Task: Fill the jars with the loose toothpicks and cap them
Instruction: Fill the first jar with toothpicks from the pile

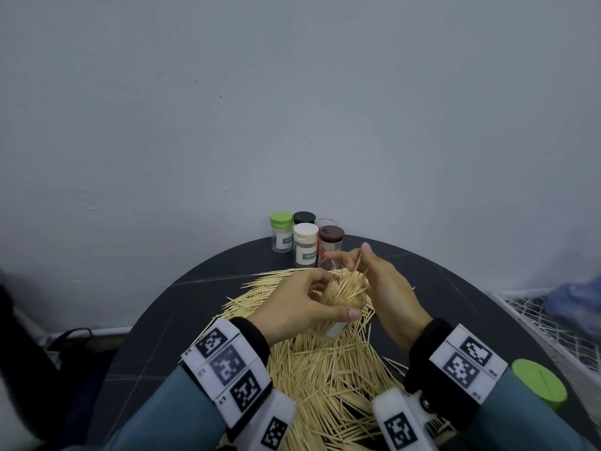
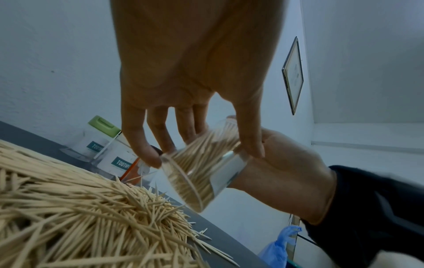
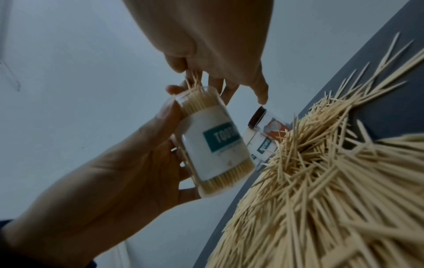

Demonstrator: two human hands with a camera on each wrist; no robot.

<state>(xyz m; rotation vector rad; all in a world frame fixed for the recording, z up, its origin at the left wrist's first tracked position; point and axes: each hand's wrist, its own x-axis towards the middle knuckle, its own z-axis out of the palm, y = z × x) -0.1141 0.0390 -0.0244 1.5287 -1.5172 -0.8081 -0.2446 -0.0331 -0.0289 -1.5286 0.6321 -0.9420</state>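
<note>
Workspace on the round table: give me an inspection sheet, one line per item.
Surface: dark round table, partly covered by loose toothpicks.
Job's things: open jar, packed with toothpicks, held tilted above the pile. Five jars at the far edge: green-capped, black-capped, white-capped, brown-capped, one uncapped. Loose green cap at near right.
Clutter: nothing seen on the table.
Grippers: left hand grips the open jar; right hand pinches a few toothpicks at its mouth, fingers spread.
Cables: dark cable on the floor, left.
Surroundings: pale wall; framed picture; white mesh and blue plastic at right.
</note>
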